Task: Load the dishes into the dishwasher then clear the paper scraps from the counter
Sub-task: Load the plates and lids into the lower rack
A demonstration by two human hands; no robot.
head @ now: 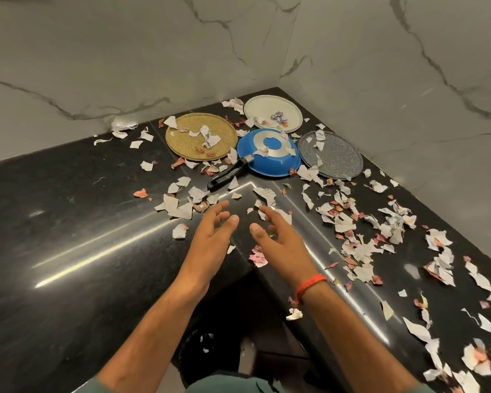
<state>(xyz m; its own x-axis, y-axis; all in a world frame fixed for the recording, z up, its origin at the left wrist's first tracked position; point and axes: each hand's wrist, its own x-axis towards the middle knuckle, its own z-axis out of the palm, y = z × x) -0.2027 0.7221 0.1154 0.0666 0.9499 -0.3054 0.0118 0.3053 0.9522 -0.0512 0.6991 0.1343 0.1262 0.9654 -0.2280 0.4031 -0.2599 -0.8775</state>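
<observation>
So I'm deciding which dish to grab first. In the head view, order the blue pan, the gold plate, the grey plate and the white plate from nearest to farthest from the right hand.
1. Blue pan, upside down, straight ahead of the right hand.
2. Gold plate at left and grey plate at right: too close to call.
3. White plate, back in the corner.

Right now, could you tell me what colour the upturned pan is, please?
The pan is blue with a silvery ring on its base and a black handle; head view.
</observation>
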